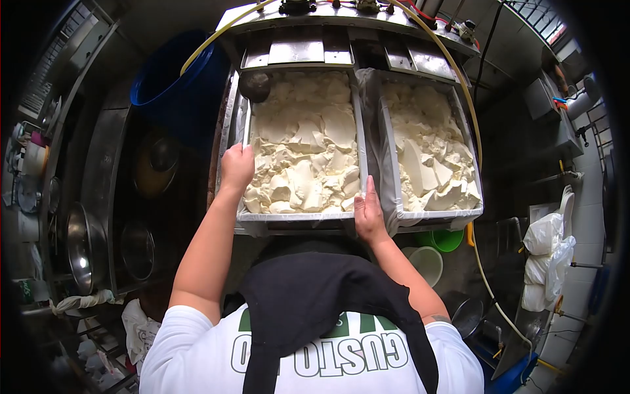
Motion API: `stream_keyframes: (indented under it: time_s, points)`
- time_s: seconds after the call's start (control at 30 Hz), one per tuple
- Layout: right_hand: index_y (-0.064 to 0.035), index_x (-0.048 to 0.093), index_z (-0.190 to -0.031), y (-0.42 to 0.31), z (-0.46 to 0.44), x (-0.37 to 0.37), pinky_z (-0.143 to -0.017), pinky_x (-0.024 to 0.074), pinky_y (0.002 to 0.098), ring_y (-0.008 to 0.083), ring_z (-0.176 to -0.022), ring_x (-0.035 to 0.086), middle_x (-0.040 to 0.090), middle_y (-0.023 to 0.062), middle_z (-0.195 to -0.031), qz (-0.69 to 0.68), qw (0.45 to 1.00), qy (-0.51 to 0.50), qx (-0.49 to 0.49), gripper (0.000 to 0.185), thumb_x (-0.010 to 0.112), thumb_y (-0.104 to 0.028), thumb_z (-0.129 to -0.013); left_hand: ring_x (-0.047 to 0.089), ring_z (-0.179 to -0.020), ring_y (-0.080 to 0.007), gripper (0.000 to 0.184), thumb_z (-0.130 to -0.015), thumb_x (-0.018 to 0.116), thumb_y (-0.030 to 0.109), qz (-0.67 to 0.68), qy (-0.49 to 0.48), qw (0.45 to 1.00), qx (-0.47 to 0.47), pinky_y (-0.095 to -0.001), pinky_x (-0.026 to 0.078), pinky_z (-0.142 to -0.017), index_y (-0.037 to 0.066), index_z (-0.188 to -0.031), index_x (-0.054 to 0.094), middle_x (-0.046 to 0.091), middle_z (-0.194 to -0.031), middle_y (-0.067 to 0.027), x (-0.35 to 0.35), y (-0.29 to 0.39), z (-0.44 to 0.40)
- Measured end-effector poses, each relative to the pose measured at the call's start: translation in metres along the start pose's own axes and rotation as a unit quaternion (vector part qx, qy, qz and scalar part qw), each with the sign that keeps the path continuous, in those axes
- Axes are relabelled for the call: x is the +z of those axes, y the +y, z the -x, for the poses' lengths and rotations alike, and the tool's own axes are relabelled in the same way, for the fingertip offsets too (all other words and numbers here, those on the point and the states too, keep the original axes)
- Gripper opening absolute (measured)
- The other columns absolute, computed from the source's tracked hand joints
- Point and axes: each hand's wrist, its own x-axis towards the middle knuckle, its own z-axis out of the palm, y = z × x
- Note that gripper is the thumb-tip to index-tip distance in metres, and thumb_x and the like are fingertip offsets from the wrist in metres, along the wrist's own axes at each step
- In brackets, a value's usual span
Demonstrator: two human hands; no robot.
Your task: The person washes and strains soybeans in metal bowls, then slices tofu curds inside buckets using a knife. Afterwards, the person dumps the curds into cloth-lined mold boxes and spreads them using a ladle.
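The left cloth-lined tray [298, 216] holds broken, creamy white curd [308, 141] that looks like tofu curd. My left hand [237, 167] is closed at its left rim. On the opposite side, my right hand [370, 211] holds the right rim near the front corner, a finger lying along the edge. Some fingers of both hands are hidden. At the tray's back left corner rests a dark, round ladle-like bowl [254, 87]; whether its handle runs down to my left hand, I cannot tell. A second lined tray [436, 215] of similar curd stands alongside on the right.
A metal press frame [295, 51] spans behind the trays. Yellow hose [478, 121] hangs along the right. A blue barrel [147, 92] stands back left, metal bowls [84, 246] sit on the left rack, and a green basin [446, 240] lies below the right tray.
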Motion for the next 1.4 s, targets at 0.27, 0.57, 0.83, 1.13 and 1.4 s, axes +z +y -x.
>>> stream_keyframes:
  time_s: [0.27, 0.57, 0.83, 1.13, 1.4]
  points:
    - [0.0074, 0.023, -0.160, -0.001, 0.000, -0.002, -0.119, 0.0349, 0.0454, 0.0464, -0.143, 0.043, 0.041, 0.0325, -0.156, 0.006, 1.000, -0.009, -0.003, 0.067, 0.046, -0.032, -0.111, 0.047, -0.054, -0.0063, 0.028, -0.100, 0.061, 0.023, 0.145, -0.175, 0.970, -0.083, -0.0283, 0.037, -0.050, 0.000, -0.087, 0.069, 0.056, -0.064, 0.0020, -0.018, 0.028, 0.008]
    - [0.0085, 0.022, -0.160, -0.005, -0.001, -0.004, -0.119, 0.0340, 0.0461, 0.0478, -0.142, 0.043, 0.040, 0.0342, -0.155, 0.013, 1.000, -0.016, -0.003, 0.067, 0.046, -0.031, -0.111, 0.049, -0.058, -0.0079, 0.027, -0.100, 0.062, 0.023, -0.021, -0.231, 0.972, 0.042, -0.0312, 0.041, -0.055, -0.001, -0.094, 0.071, 0.054, -0.062, -0.0003, -0.088, 0.020, 0.050]
    - [0.0088, 0.022, -0.159, -0.005, -0.002, -0.005, -0.121, 0.0319, 0.0458, 0.0472, -0.146, 0.040, 0.038, 0.0345, -0.157, 0.010, 0.999, -0.031, 0.010, 0.067, 0.047, -0.029, -0.110, 0.054, -0.064, -0.0138, 0.020, -0.094, 0.068, 0.016, -0.167, -0.301, 0.938, 0.034, -0.0339, 0.048, -0.064, 0.000, -0.105, 0.071, 0.057, -0.067, -0.0097, -0.217, 0.048, 0.079]
    - [0.0080, 0.023, -0.160, -0.009, -0.002, -0.006, -0.122, 0.0304, 0.0448, 0.0461, -0.148, 0.037, 0.036, 0.0338, -0.159, 0.003, 0.999, -0.031, 0.037, 0.066, 0.047, -0.029, -0.110, 0.064, -0.062, -0.0228, 0.023, -0.091, 0.068, 0.017, -0.196, -0.324, 0.925, -0.015, -0.0368, 0.051, -0.064, -0.001, -0.104, 0.075, 0.066, -0.070, -0.0165, -0.247, 0.065, 0.097]
    - [0.0074, 0.023, -0.160, -0.004, -0.001, -0.004, -0.120, 0.0338, 0.0448, 0.0462, -0.144, 0.042, 0.040, 0.0335, -0.156, 0.013, 1.000, -0.015, 0.013, 0.067, 0.048, -0.030, -0.110, 0.062, -0.069, -0.0129, 0.025, -0.095, 0.067, 0.019, -0.121, -0.279, 0.952, 0.033, -0.0335, 0.051, -0.066, -0.002, -0.107, 0.073, 0.067, -0.074, -0.0101, -0.146, 0.034, 0.094]
